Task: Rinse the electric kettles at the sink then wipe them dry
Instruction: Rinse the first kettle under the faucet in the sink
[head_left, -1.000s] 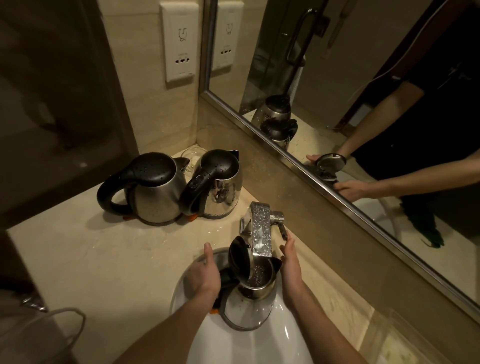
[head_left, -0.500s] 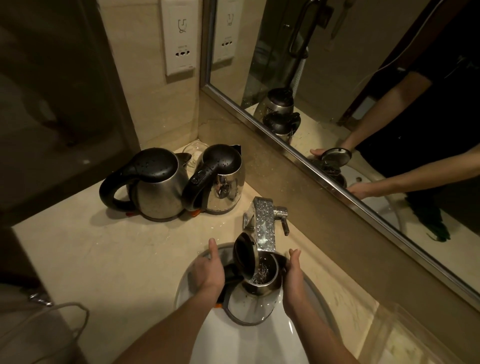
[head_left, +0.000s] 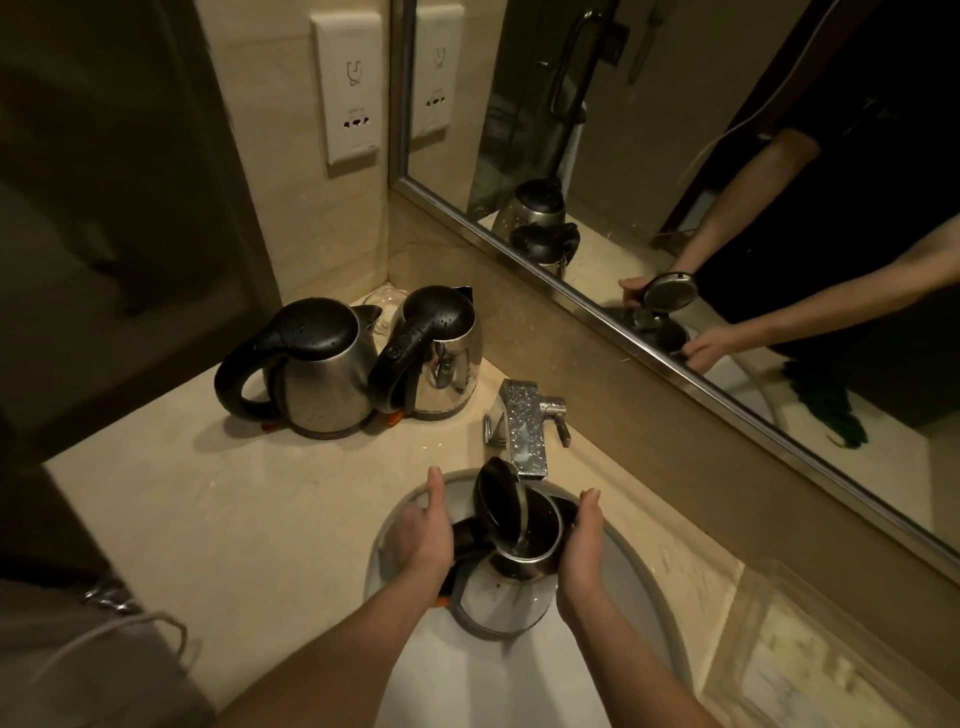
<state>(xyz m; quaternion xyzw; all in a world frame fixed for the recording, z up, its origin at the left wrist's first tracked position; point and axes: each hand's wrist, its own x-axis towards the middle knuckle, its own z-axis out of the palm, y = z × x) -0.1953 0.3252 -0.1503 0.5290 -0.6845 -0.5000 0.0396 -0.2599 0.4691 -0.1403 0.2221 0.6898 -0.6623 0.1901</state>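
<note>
From the head view, a steel kettle (head_left: 506, 592) with its lid (head_left: 497, 505) flipped open stands in the white sink (head_left: 644, 577), its mouth right under the spout of the chrome faucet (head_left: 524, 428). The left hand (head_left: 422, 535) is wrapped round the black handle on the kettle's left side, fingers curled under and out of sight, thumb stretched straight up toward the basin's far rim. The right hand (head_left: 582, 545) lies flat against the kettle's right shoulder, fingers pressed together and pointing away from the camera, thumb tucked against the rim. A little water glints inside the mouth; whether the tap is running cannot be told. Compared with a second ago, the kettle sits further back in the basin, closer beneath the spout, and more upright; the right hand, which was then raised by the faucet lever, has come down onto the kettle's body, and the left thumb has lifted clear of the handle. Two more kettles stand on the beige counter (head_left: 218, 519) at the back left corner: a rounded kettle with a black lid (head_left: 311, 369) and, touching its right side, a shinier kettle with a black handle (head_left: 436, 358); both carry water drops and have kept their places. The mirror (head_left: 727, 171) along the right wall reflects both arms and the open lid.
</note>
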